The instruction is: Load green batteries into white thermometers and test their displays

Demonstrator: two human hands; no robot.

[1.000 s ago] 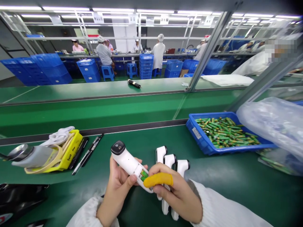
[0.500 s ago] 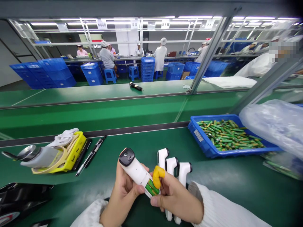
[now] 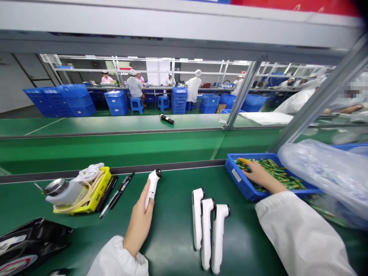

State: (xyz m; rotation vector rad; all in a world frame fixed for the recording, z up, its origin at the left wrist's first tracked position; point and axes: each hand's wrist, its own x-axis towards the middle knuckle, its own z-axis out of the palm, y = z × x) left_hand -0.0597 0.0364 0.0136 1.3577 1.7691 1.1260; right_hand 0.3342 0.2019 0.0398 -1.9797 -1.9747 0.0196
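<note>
My left hand (image 3: 140, 220) is closed round the handle of a white handheld thermometer (image 3: 153, 184) with a black head, held over the green bench. Its battery compartment cannot be made out from here. Reaching into a blue tray (image 3: 240, 184), my right hand (image 3: 257, 174) has a yellow finger cot on one stretched finger. The fingers are apart and touch the green batteries (image 3: 283, 174) heaped there; no battery shows clearly between them. Between my hands, three more white thermometers (image 3: 206, 234) lie side by side on the bench.
A yellow box (image 3: 102, 188) with a bottle (image 3: 64, 193) and bands stands at left, pens (image 3: 117, 193) beside it. A black object (image 3: 34, 243) lies front left. Plastic bags (image 3: 324, 168) overhang the tray's right side. Beyond the metal frame (image 3: 244, 92), people work at another bench.
My right hand has left the thermometer and moved right into the battery tray. My left hand has turned the thermometer, whose batteries showed before, and shifted it left. The view has tilted up.
</note>
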